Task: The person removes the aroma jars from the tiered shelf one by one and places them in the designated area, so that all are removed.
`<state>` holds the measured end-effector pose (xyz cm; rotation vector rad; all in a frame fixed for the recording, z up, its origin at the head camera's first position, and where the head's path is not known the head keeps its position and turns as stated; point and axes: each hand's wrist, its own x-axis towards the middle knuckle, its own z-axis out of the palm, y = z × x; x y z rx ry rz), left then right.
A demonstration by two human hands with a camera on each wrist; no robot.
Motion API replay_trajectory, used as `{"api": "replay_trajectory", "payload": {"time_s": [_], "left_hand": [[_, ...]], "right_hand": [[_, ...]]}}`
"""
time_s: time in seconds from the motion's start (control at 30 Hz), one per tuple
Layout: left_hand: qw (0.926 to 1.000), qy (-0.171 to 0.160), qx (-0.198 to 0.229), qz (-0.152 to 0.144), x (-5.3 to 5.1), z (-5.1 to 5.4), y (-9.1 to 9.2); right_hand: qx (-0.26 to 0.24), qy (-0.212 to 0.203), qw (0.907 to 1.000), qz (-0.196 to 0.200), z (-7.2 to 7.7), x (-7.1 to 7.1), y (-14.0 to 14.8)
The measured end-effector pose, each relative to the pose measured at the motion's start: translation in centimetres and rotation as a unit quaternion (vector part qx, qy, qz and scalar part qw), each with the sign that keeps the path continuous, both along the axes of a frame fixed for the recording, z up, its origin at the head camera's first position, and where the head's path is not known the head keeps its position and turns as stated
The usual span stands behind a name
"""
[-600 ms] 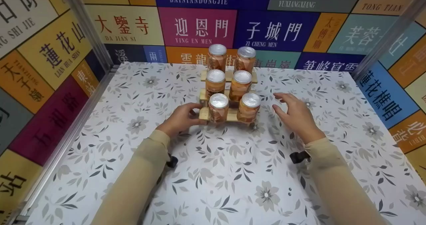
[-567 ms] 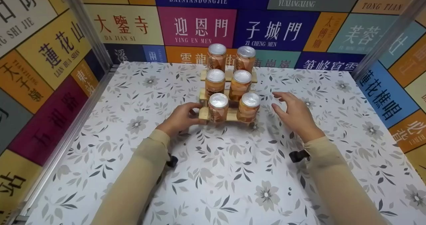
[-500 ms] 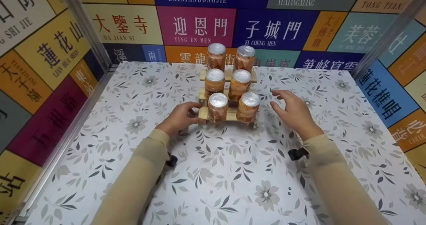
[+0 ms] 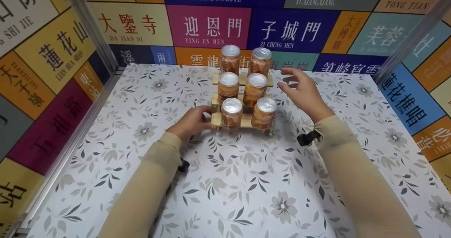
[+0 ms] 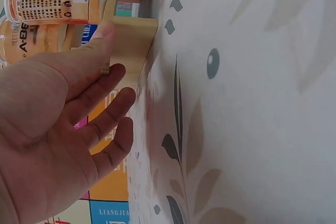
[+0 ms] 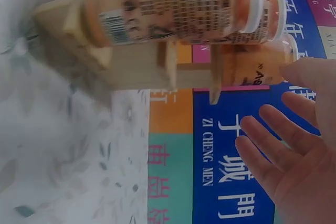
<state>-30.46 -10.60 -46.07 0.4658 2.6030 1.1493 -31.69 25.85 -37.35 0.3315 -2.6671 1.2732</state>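
Note:
A wooden three-step display stand [image 4: 246,123] stands at the middle of the table, with two upright orange-labelled cans on each step. The left hand [image 4: 192,121] holds the stand's left end, thumb on the front step [image 5: 134,23] and index finger behind it; the other fingers curve loosely free. Beside the top step, the right hand [image 4: 303,92] hovers with relaxed, apart fingers, holding nothing. Its thumb is close to the back right can [image 4: 260,62]; whether it touches is unclear. The front left can [image 4: 231,114] and front right can [image 4: 264,114] have silver tops.
White floral paper covers the table [image 4: 225,195]. Colourful sign-patterned panels [image 4: 208,26] enclose the back and sides, with metal posts [image 4: 93,30] at the corners. A dark strap [image 4: 308,138] sits at the right wrist.
The right hand has moved forward, away from the wearer, from beside the middle step up to the top step. The left hand stays at the stand's left end. The cans have not moved.

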Motion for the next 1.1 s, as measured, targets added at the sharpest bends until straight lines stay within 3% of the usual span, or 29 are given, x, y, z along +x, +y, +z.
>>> {"api": "replay_trajectory", "payload": {"time_s": [0.13,0.3,0.5,1.1], "left_hand": [[0.9999,-0.006,0.009,-0.002,0.0,0.0,0.0],[0.9997,0.018,0.006,-0.016,0.0,-0.1,0.0],[0.9992,0.025,-0.017,-0.027,-0.2,-0.3,0.2],[0.9995,0.01,-0.013,-0.028,-0.3,0.0,0.2]], "right_hand": [[-0.029,-0.016,0.9994,-0.003,1.4,-1.4,-1.4],[-0.05,-0.021,0.9985,-0.003,2.2,-2.8,-2.9],[-0.07,-0.017,0.9974,-0.001,2.3,-4.0,-4.1],[-0.084,-0.04,0.9952,-0.029,1.9,-5.4,-5.4]]}}
